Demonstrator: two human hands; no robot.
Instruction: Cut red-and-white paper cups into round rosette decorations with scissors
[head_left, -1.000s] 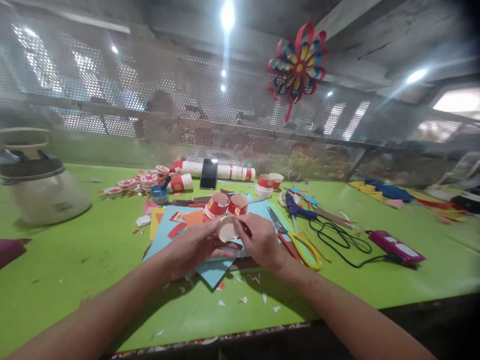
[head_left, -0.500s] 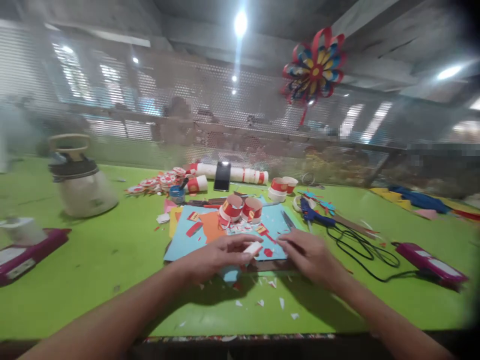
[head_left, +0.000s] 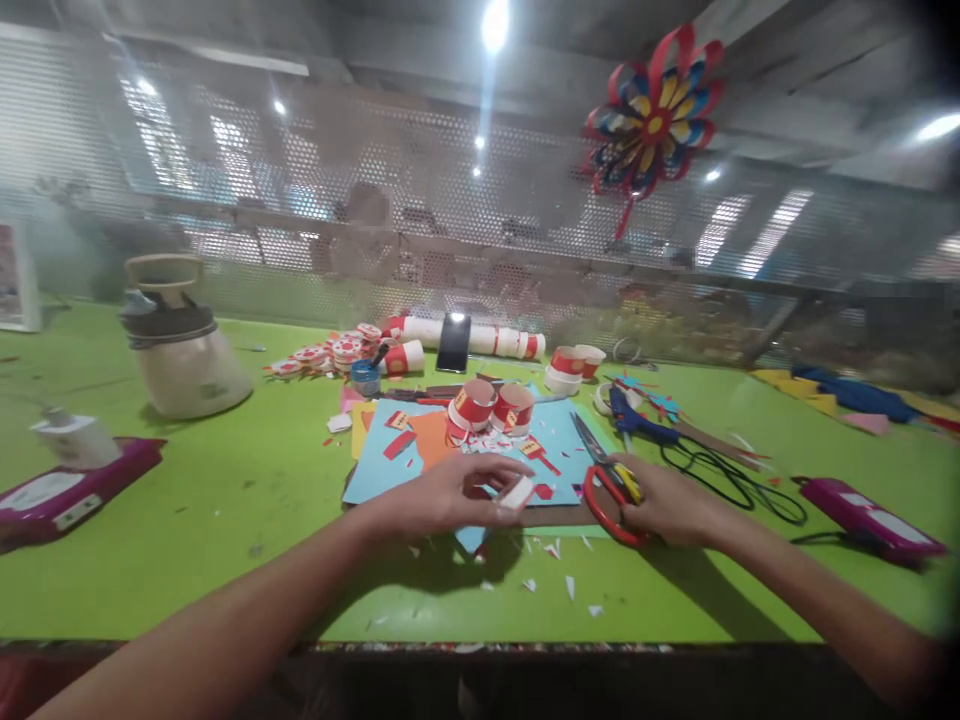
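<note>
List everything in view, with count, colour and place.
Scissors: one, red and yellow handles, right of centre
Small piece: one, white, centre front
Cup pieces: two, red-white, centre
Paper sheets: several, mostly blue, centre
Glue gun: one, blue, right of scissors
Power strips: two, purple, left and right
Jug: one, beige, left
Phone: one, black, back centre
Jar: one, blue, left of phone
Discs: several, red-white, back left
Rear cups: several, red-white, back
Flower decoration: one, multicoloured, hanging upper right
Scraps: many, white, front
Table: one, green, lower half
Perforated screen: one, grey, behind table
Left hand: one, bare, holding small piece
Right hand: one, bare, gripping scissors
</note>
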